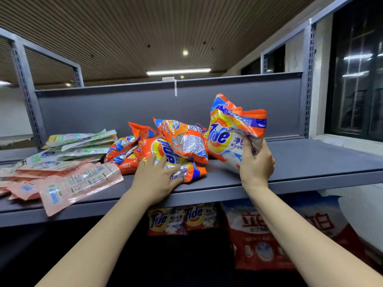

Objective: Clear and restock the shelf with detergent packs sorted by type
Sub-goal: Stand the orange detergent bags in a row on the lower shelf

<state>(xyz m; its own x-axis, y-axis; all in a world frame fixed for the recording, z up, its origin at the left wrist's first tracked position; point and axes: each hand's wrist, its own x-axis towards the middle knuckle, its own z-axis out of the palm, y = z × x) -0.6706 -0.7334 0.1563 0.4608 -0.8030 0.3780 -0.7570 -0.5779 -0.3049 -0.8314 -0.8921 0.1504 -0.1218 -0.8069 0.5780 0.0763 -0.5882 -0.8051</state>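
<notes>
On the grey shelf [310, 160], my right hand [256, 162] grips the lower edge of an orange Tide pack [230, 129] and holds it upright, to the right of the pile. My left hand [157, 177] rests with spread fingers on the front of a heap of several orange Tide packs [178, 146] in the middle of the shelf. Further left lie flat green-and-white packs [80, 143] stacked near the back. Pink flat packs [68, 183] lie in front of them, one hanging over the shelf's front edge.
A grey back panel [145, 106] closes the shelf behind, with slotted uprights [308, 79] at both ends. Below the shelf stand two Tide packs [182, 220] and large red-and-white detergent bags [269, 235]. A dark window [358, 79] is at the right.
</notes>
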